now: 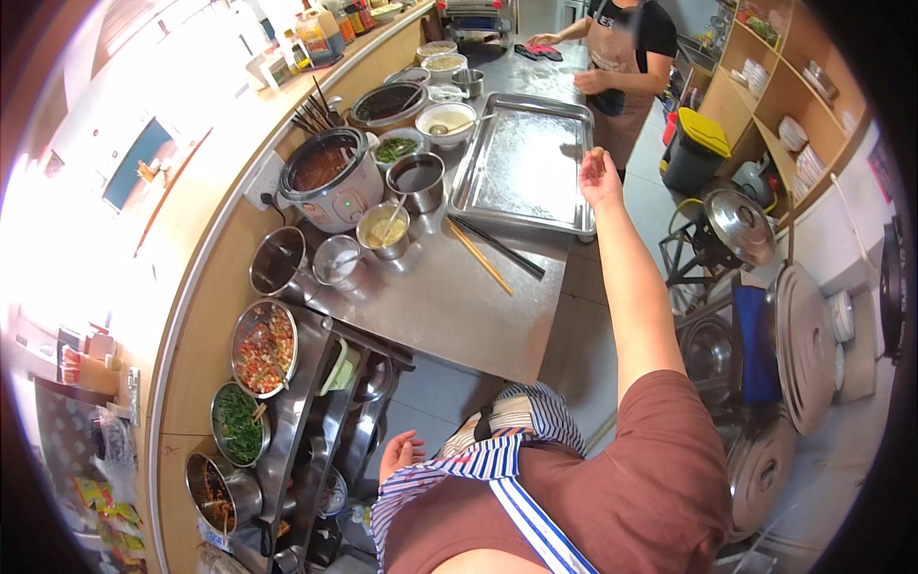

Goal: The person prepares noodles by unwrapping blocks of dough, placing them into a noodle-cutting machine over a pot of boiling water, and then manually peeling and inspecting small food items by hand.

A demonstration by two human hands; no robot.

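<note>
My right hand [601, 179] is stretched forward at the right edge of a large shallow metal tray [527, 172]. Its fingertips are pinched on a small brown thing [597, 153], too small to identify. Low beside my striped apron [466, 463], my left hand [401, 453] hangs with loosely curled fingers and nothing visible in it. On the steel table [445, 301], a pair of black chopsticks [498, 247] and a pair of light wooden chopsticks [480, 257] lie in front of the tray.
A co-worker [624, 72] stands at the table's far end. A lit electric cooker [333, 179] and several bowls line the left side. Chopped vegetables fill a metal bowl [264, 348] on the side rack. A yellow-lidded bin [696, 147] stands right, near large pot lids [810, 348].
</note>
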